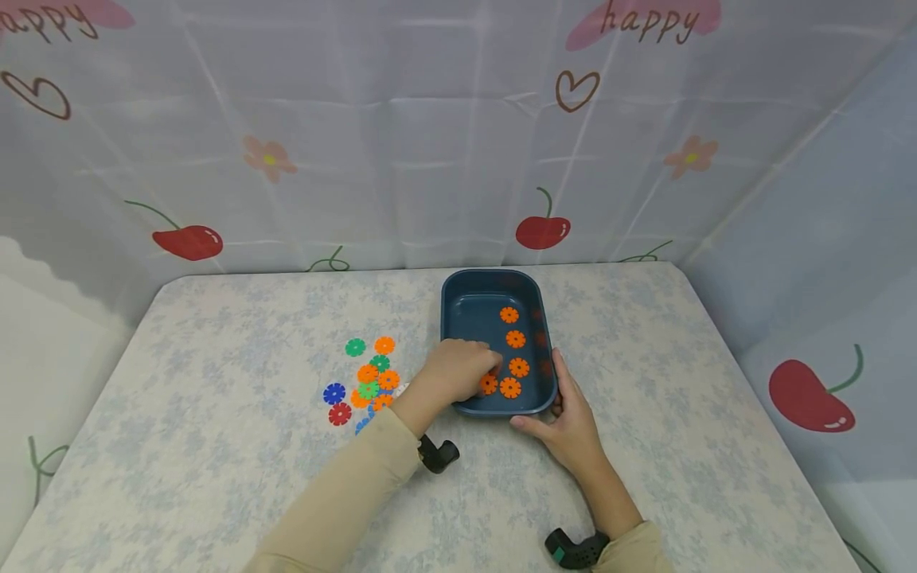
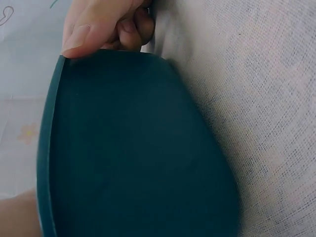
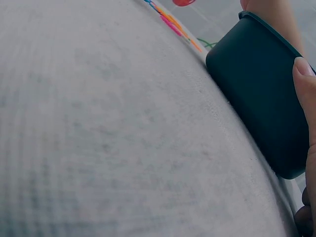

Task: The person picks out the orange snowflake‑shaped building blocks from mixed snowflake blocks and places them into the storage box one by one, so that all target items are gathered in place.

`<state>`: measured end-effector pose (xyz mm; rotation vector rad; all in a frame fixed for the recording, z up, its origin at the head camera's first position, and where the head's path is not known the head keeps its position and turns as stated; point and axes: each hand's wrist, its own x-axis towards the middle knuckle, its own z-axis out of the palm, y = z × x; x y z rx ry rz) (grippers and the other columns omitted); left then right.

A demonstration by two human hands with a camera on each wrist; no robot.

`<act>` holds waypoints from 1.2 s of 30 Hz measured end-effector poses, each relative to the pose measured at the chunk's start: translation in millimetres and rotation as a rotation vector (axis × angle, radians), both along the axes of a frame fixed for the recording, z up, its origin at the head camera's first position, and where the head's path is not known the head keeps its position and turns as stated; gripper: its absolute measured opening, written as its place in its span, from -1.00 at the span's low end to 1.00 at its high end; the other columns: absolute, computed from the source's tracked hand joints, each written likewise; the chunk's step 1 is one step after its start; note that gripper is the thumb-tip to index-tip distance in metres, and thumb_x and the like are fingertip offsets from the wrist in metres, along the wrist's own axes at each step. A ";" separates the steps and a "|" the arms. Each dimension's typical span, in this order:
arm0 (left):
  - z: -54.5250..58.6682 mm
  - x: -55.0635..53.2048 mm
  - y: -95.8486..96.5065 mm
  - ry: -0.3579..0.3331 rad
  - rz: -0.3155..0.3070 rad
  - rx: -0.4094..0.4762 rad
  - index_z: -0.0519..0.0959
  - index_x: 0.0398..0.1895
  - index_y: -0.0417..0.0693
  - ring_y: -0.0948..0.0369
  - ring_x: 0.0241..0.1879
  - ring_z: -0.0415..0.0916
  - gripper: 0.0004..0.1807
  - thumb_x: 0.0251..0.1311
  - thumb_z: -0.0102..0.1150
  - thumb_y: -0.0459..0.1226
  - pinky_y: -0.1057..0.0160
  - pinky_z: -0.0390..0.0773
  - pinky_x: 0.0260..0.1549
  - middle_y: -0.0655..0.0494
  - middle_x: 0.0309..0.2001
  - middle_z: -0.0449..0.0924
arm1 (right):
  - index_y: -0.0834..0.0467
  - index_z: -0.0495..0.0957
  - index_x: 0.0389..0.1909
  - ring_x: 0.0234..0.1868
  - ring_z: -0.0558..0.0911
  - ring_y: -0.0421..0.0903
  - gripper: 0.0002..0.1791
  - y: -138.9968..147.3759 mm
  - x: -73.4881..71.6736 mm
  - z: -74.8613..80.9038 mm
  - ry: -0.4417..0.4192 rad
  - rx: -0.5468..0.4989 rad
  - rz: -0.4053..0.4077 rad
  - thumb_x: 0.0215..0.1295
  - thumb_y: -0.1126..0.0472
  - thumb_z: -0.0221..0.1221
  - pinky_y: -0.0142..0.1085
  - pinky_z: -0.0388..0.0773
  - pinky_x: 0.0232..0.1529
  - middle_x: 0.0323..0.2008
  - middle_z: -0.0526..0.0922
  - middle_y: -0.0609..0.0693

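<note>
A dark blue rectangular tray (image 1: 494, 278) stands on the table with several orange notched plastic discs (image 1: 516, 339) lying in it. My left hand (image 1: 458, 368) reaches over its left rim, fingers bent down inside beside an orange disc (image 1: 489, 385); I cannot tell whether they pinch it. My right hand (image 1: 573, 422) grips the tray's near right corner, fingers along the side. In the left wrist view, the right thumb (image 2: 81, 42) lies at the rim above the tray's wall (image 2: 138, 143). The right wrist view shows that thumb (image 3: 302, 69) on the tray too.
Left of the tray lies a loose cluster of notched discs, including green (image 1: 355, 347), blue (image 1: 333, 393), red (image 1: 340, 414) and orange (image 1: 384, 345) ones. The left forearm partly covers its near side. A printed curtain (image 1: 430, 183) hangs behind the table (image 1: 215, 414).
</note>
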<state>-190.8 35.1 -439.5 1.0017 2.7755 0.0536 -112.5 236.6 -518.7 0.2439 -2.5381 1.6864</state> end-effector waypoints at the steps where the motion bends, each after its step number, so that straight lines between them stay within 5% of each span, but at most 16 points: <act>1: -0.1 0.3 0.0 0.004 0.000 -0.003 0.68 -0.16 0.20 0.19 -0.24 0.60 -0.76 0.10 0.46 -0.15 0.19 0.60 -0.21 0.21 -0.18 0.66 | 0.08 -0.20 0.60 0.27 0.52 0.10 0.30 0.0 0.0 -0.2 -0.003 -0.002 0.000 0.00 0.18 0.52 -0.66 0.45 0.03 0.53 0.08 0.20; 16: -1.6 1.4 -1.7 -0.014 -0.007 0.044 0.71 -0.08 0.17 0.19 -0.16 0.65 -0.74 0.14 0.43 -0.21 0.18 0.63 -0.13 0.21 -0.10 0.70 | 0.00 -0.23 0.61 0.32 0.47 0.08 0.30 0.6 0.1 -2.4 -0.014 0.000 0.010 0.02 0.16 0.51 -0.66 0.43 0.07 0.56 0.02 0.17; 23: 7.9 -1.1 -12.0 -0.118 -0.002 0.262 0.66 0.07 0.15 0.26 -0.08 0.60 -0.59 0.11 0.45 -0.14 0.24 0.60 -0.10 0.24 -0.04 0.64 | 0.00 -0.21 0.61 0.28 0.51 0.05 0.31 1.0 0.5 -2.1 -0.018 -0.003 0.004 0.00 0.15 0.52 -0.65 0.46 0.04 0.53 0.08 0.18; 27: 23.5 3.5 -28.1 -0.145 0.043 0.418 0.64 0.10 0.16 0.24 -0.16 0.58 -0.57 0.12 0.44 -0.12 0.27 0.58 -0.20 0.22 -0.08 0.63 | 0.01 -0.21 0.61 0.27 0.52 0.06 0.31 0.9 0.5 -2.3 -0.010 0.002 0.000 -0.01 0.15 0.53 -0.66 0.45 0.04 0.52 0.10 0.18; 31: 36.4 8.9 -53.1 -0.077 0.119 0.513 0.64 0.09 0.19 0.23 -0.19 0.57 -0.57 0.12 0.44 -0.13 0.28 0.56 -0.26 0.23 -0.11 0.61 | 0.03 -0.21 0.61 0.29 0.50 0.08 0.32 0.4 -0.1 -2.5 -0.002 0.018 -0.002 -0.01 0.13 0.53 -0.67 0.43 0.05 0.53 0.09 0.19; 36: 31.8 7.7 -97.0 -0.038 0.266 0.541 0.61 0.13 0.21 0.18 -0.21 0.55 -0.55 0.14 0.42 -0.10 0.24 0.53 -0.27 0.22 -0.09 0.59 | 0.03 -0.20 0.61 0.30 0.49 0.07 0.33 0.0 -0.1 -1.7 -0.009 0.018 -0.011 -0.03 0.11 0.54 -0.70 0.41 0.05 0.54 0.08 0.17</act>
